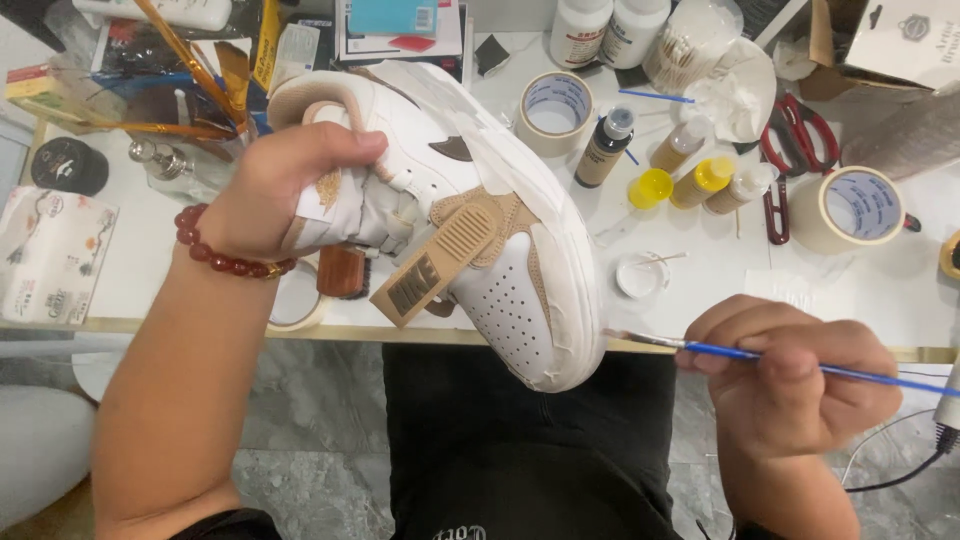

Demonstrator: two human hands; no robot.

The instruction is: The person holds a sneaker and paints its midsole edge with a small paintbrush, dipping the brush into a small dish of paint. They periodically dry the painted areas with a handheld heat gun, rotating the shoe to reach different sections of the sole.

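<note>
A white table (pixel 880 290) with a gold edge stands over a grey stone floor (pixel 310 440). Above its front edge the left hand (pixel 275 190) grips a white shoe (pixel 480 220) by the collar, toe toward the person. The right hand (pixel 790 385) pinches a blue brush (pixel 760 355), its tip beside the sole. Behind lie two tape rolls (pixel 557 105), red scissors (pixel 785 165) and small paint bottles (pixel 700 180).
</note>
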